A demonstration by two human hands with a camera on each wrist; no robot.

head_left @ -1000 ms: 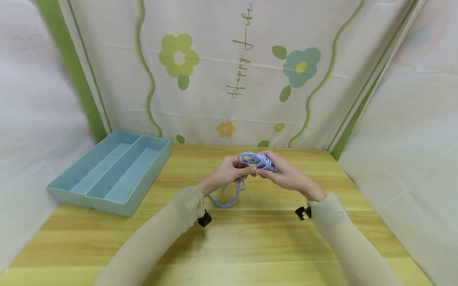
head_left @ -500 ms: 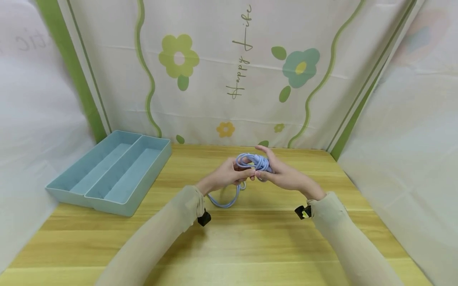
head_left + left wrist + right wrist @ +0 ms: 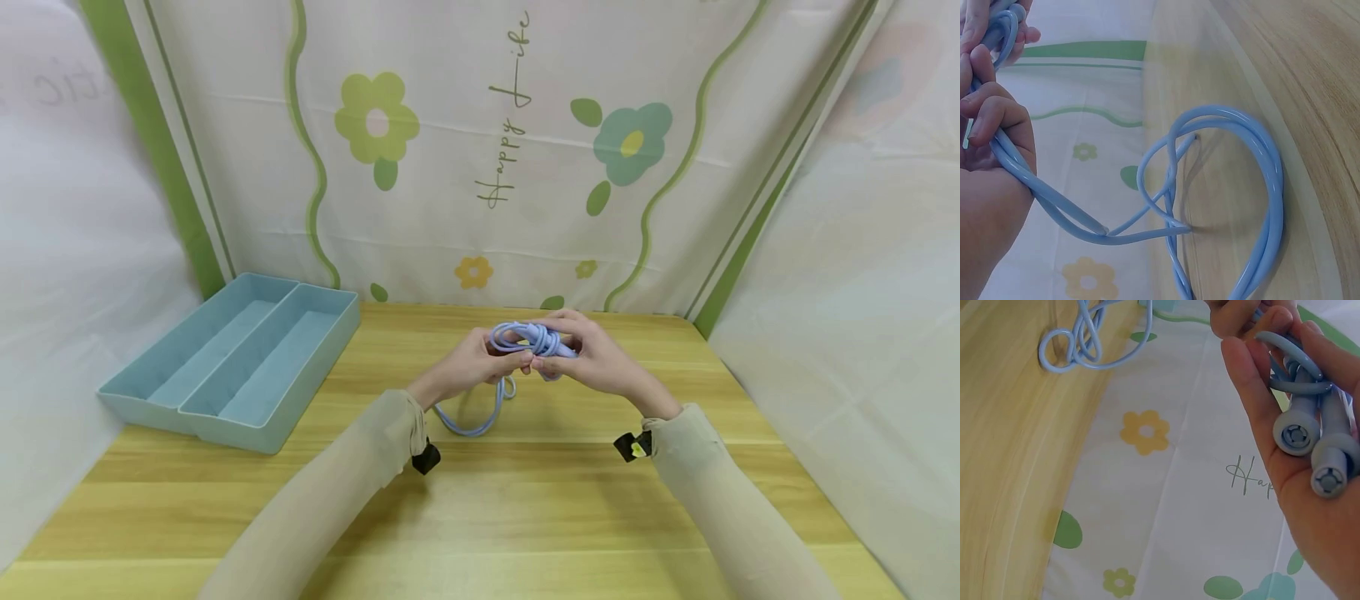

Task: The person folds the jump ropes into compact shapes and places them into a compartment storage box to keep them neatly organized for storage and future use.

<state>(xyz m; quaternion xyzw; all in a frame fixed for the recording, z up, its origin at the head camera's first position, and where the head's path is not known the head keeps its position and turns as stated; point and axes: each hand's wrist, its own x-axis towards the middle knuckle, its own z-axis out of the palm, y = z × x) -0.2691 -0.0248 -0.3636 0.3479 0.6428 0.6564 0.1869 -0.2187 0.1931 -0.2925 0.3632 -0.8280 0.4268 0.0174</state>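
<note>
Our left hand (image 3: 471, 364) pinches the blue jump rope (image 3: 529, 340) cord while our right hand (image 3: 594, 360) grips the two handles (image 3: 1313, 445) above the table (image 3: 525, 500). We should keep each wrap snug, feeding the slack loop (image 3: 474, 414) evenly.

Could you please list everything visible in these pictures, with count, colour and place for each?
Light blue plastic skipping rope: one, pale blue, bundled between both hands above the table, a loose loop hanging down onto the wood.
Rope handles: two, grey-blue, side by side in the right palm.
Light blue two-compartment plastic tray: one, on the table's left rear part.
Light wooden table: one, yellowish, under everything.
Floral printed cloth backdrop: one, white with green and teal flowers, behind the table.
Left hand: one, grips the rope's cord.
Right hand: one, holds the handles and coils.
</note>
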